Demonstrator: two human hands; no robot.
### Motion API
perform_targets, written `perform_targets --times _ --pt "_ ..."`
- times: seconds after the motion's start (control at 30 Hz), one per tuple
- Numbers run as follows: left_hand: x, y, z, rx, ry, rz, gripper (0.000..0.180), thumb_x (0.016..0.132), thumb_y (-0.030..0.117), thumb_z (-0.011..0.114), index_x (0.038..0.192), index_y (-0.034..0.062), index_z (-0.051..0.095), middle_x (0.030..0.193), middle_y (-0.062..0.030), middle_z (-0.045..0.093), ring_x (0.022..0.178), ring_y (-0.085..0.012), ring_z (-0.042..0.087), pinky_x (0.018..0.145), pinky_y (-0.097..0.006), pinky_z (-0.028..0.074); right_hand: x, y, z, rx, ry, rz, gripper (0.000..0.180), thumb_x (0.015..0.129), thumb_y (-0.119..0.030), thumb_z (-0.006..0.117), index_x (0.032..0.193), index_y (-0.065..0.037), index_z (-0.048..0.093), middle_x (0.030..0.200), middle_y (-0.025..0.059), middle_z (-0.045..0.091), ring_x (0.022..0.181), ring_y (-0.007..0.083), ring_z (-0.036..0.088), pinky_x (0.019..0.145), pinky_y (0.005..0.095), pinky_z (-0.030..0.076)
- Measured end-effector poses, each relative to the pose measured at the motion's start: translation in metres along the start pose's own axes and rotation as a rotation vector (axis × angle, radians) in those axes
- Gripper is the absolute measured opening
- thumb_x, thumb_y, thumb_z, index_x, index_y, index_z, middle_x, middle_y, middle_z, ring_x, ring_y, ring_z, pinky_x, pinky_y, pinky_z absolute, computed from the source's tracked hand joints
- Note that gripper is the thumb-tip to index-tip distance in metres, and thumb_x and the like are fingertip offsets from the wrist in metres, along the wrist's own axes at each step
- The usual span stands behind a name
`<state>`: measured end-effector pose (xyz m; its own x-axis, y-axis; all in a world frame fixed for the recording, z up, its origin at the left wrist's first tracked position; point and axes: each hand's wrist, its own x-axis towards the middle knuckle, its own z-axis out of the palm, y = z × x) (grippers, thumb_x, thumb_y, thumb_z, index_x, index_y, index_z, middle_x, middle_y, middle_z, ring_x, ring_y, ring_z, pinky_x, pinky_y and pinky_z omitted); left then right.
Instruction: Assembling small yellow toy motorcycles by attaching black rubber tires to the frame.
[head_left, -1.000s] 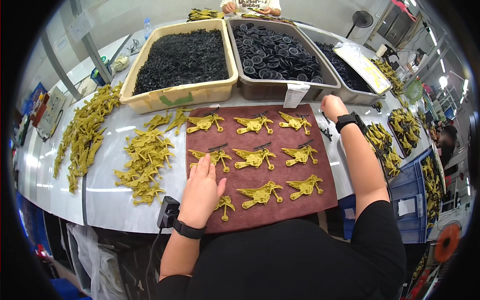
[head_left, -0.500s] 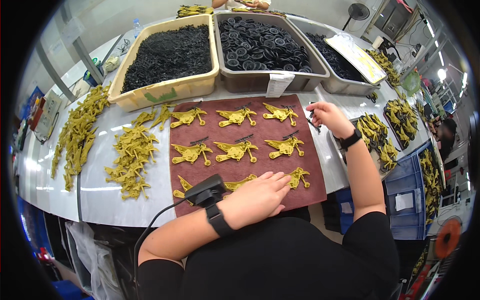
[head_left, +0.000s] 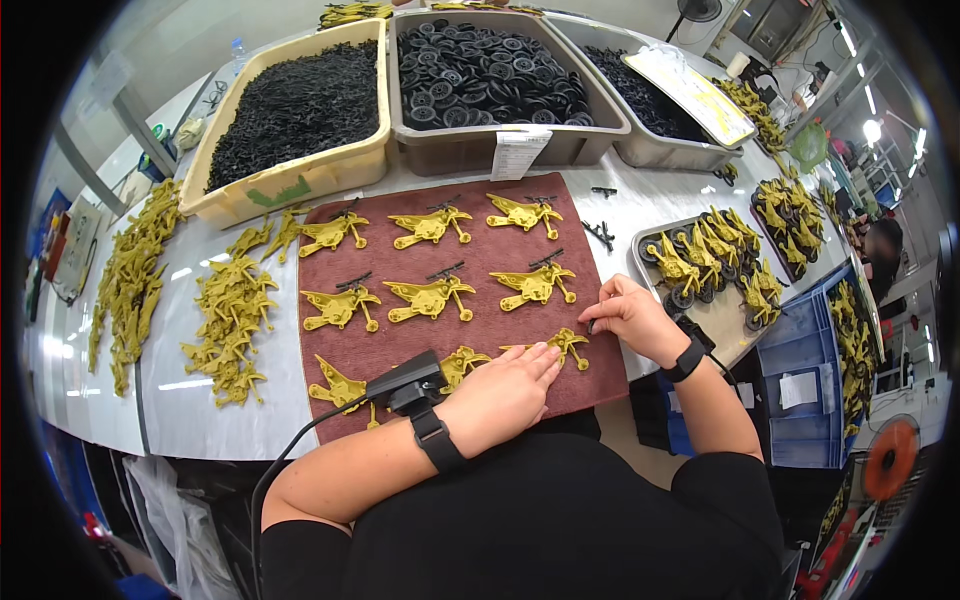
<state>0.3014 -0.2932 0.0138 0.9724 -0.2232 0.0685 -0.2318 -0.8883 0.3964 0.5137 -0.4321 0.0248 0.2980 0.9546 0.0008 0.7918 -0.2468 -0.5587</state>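
Pinching a black piece (head_left: 591, 326) in your right hand (head_left: 640, 322), you hold your left hand (head_left: 505, 390) flat, fingers extended, over a yellow part (head_left: 572, 344).

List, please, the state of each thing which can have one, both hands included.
Left hand: palm down, fingers extended, above the bottom row
Right hand: pinching a small black piece
Top-row yellow parts: laid out, black bar at each
Middle-row yellow parts: likewise
Bottom-row yellow parts: laid out, partly hidden
Cloth mat: spread flat
Cream tub: uncovered, well filled
Middle grey tub: uncovered, holding many wheels
Metal tray: partly filled
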Motion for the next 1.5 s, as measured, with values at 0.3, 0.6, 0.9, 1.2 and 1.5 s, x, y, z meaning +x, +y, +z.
perform_targets --times 0.3,0.6,0.9,1.2,1.5 --pt "-0.001 0.000 0.001 -0.021 0.027 -0.016 0.049 0.084 0.018 0.056 0.127 -0.0043 0.047 0.137 -0.0180 0.042 0.128 -0.0302 0.040 0.107 -0.039 0.033 0.010 -0.010 0.002 -0.068 0.132 -0.262 0.011 0.075 -0.003 0.064 0.086 -0.002 0.065 0.087 0.0113 0.062 0.081 0.0293 0.059 0.070 0.0351 0.048" --pt "-0.003 0.001 0.004 -0.028 0.081 -0.022 0.044 0.085 0.017 0.050 0.123 -0.0071 0.049 0.132 -0.0185 0.047 0.127 -0.0277 0.041 0.107 -0.037 0.031 0.025 -0.022 0.002 -0.205 -0.120 -0.351 0.011 0.073 -0.003 0.063 0.082 -0.003 0.056 0.077 0.0119 0.055 0.079 0.0306 0.054 0.069 0.0371 0.045" --pt "0.000 0.004 0.004 -0.009 0.091 -0.027 0.045 0.084 0.017 0.054 0.122 -0.0055 0.050 0.132 -0.0184 0.047 0.125 -0.0290 0.043 0.105 -0.038 0.034 0.036 -0.030 0.009 -0.261 -0.172 -0.409 0.011 0.065 0.003 0.058 0.071 -0.004 0.051 0.076 0.0115 0.052 0.081 0.0312 0.051 0.073 0.0382 0.043" --pt "0.004 0.006 0.005 0.021 0.105 -0.056 0.041 0.083 0.015 0.053 0.119 -0.0059 0.053 0.129 -0.0187 0.050 0.123 -0.0293 0.045 0.105 -0.038 0.034 0.043 -0.041 0.019 -0.519 -0.176 -0.488 0.007 0.065 -0.005 0.060 0.071 -0.007 0.055 0.075 0.0064 0.057 0.083 0.0256 0.055 0.077 0.0333 0.045" --pt "0.000 0.005 0.007 0.049 0.084 -0.050 0.042 0.084 0.015 0.051 0.122 -0.0053 0.052 0.131 -0.0181 0.049 0.125 -0.0293 0.044 0.105 -0.038 0.034 0.046 -0.028 0.003 -0.168 -0.279 -0.224 0.004 0.072 -0.003 0.061 0.076 -0.002 0.061 0.076 0.0142 0.061 0.076 0.0315 0.059 0.069 0.0373 0.048"
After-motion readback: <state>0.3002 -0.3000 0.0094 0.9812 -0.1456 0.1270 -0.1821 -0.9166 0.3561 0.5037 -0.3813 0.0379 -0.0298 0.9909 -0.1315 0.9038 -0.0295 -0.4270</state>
